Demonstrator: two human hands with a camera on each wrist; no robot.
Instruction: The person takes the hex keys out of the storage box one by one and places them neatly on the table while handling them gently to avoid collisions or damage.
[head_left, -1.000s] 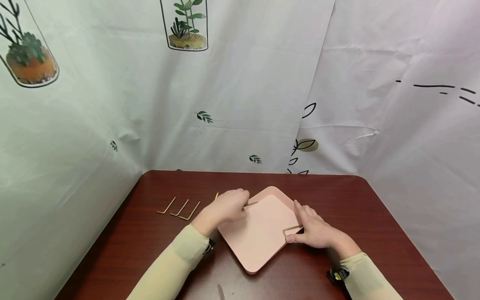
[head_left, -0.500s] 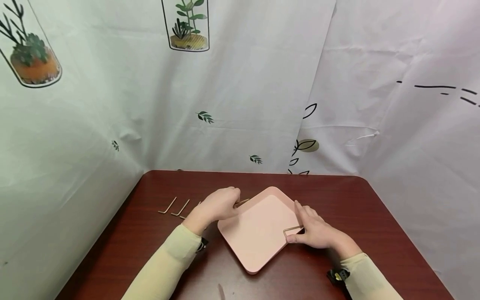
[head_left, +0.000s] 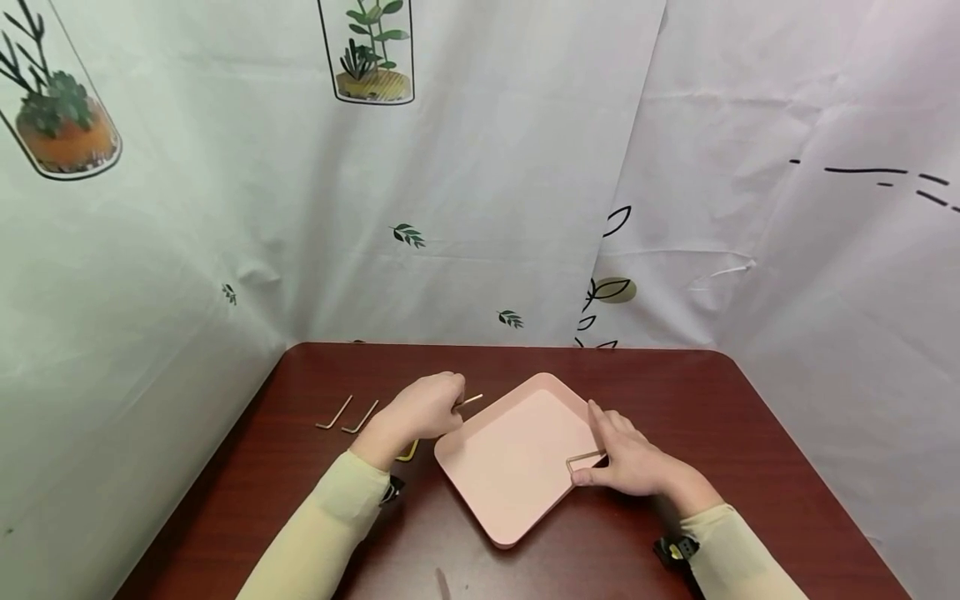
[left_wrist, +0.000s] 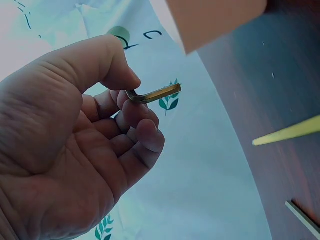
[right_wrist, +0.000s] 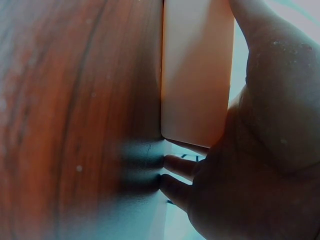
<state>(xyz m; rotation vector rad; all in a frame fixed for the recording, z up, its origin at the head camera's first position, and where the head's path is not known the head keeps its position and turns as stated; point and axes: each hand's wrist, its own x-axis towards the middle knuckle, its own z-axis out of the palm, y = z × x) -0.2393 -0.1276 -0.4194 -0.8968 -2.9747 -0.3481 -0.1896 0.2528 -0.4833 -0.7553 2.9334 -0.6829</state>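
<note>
My left hand (head_left: 427, 406) pinches an L-shaped hex key (left_wrist: 159, 94) between thumb and fingers, just beyond the left rim of a pink square tray (head_left: 525, 467). One arm of that key sticks out to the right of the fingers. My right hand (head_left: 630, 458) rests at the tray's right corner, thumb along the near side, fairly straight fingers along the far side. A second hex key (head_left: 583, 457) lies in the tray by the right thumb, partly hidden by that hand. The tray's side wall (right_wrist: 197, 75) shows against the palm in the right wrist view.
Two bare-metal hex keys (head_left: 333, 413) lie on the dark red table (head_left: 645, 375) at the left. A yellow hex key (head_left: 408, 452) shows partly behind the left wrist. A patterned white cloth (head_left: 450, 167) hangs behind and beside the table.
My left hand has moved left from above the tray to outside its rim, still pinching the hex key. It now hides one key on the table. The right hand and tray stay put.
</note>
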